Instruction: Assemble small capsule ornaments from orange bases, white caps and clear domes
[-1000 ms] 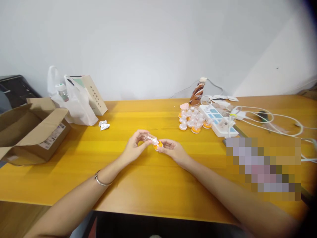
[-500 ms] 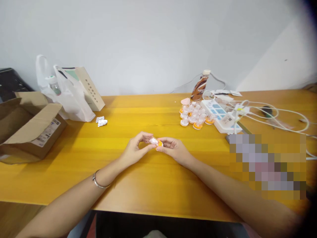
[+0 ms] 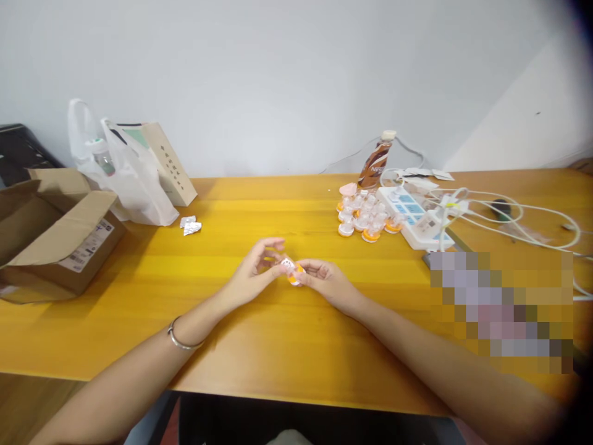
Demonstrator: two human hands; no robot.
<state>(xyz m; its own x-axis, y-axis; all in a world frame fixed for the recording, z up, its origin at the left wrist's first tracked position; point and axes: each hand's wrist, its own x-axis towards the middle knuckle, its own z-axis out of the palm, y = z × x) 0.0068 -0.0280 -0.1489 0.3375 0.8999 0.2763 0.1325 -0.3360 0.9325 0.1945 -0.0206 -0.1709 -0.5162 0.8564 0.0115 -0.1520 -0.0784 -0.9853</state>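
Both hands meet over the middle of the yellow wooden table (image 3: 296, 346), pinching one small piece (image 3: 291, 271) with a clear top and an orange base. The left hand (image 3: 252, 278) grips the clear end between thumb and curled fingers, its index finger lifted a little. The right hand (image 3: 327, 279) pinches the orange end with its fingertips. The piece sits just above the table, between the two hands, and its finer shape is too small to tell. A metal bangle (image 3: 180, 337) rings the left wrist.

Farther back on the table, to the right of the hands, a cluster of similar clear and orange pieces (image 3: 365, 216) stands just beside a white power strip (image 3: 414, 222) with white cables (image 3: 519, 222) looping off to the right. A brown drink bottle (image 3: 376, 162) stands behind the cluster. At the table's left edge lies an open cardboard box (image 3: 55, 235), with a white plastic bag (image 3: 130, 185) and a paper bag (image 3: 169, 164) behind it, and two bits of crumpled foil (image 3: 189, 225) near the plastic bag.
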